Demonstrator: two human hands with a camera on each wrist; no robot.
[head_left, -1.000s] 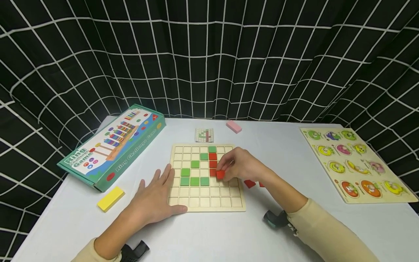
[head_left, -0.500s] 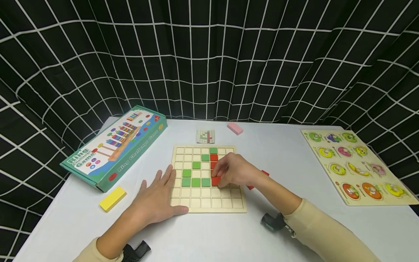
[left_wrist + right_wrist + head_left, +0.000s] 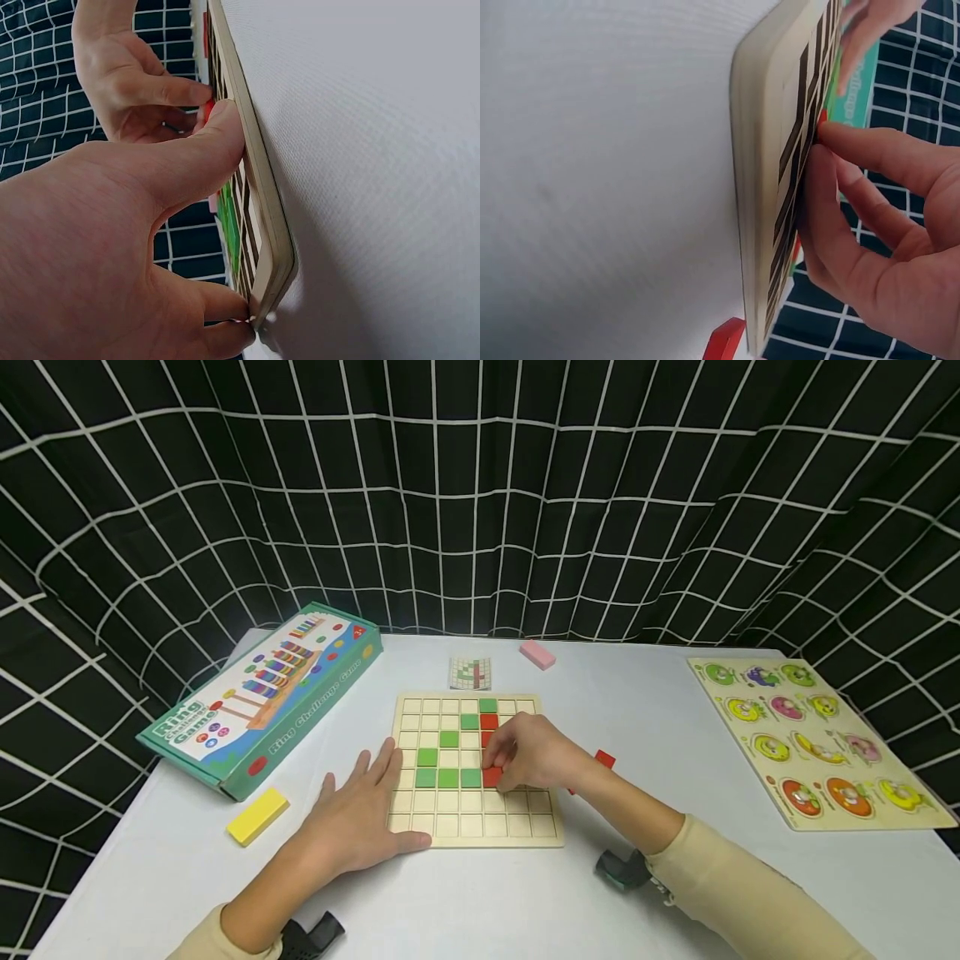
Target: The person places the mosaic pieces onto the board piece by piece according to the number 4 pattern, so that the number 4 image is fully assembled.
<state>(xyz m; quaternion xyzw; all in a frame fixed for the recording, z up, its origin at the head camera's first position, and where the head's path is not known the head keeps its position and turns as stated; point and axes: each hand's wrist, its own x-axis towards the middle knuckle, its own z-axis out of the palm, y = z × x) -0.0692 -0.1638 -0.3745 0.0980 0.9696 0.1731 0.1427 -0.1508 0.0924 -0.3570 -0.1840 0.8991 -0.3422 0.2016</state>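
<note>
Black cloth with a white grid hangs behind a white table. On it, near the front edge at the middle, lies a square wooden grid board, flat, its sides square to the table's edges.

The right hand rests over the board's right half, fingers curled, pinching a red tile that sits in a cell just right of a row of three green tiles. That red tile ends a red column running away from the person toward the board's far edge; the green tiles step diagonally up to the same far end. The left hand lies flat and open at the board's front-left corner, fingers straight along the left edge, thumb pressed on the board's top near the front edge.

One second ago the right hand held the red tile above the cells farther right; half a second ago it was over its present cell, and now the tile sits lower in it. The left hand has not moved.

Loose red tiles lie just right of the board. Beyond the far edge are a small pattern card and a pink block. At the left edge a green box reads "Ring Challenge Game", its long axis running diagonally toward the far edge; a yellow block lies in front of it. A fruit puzzle board lies at the right edge.
</note>
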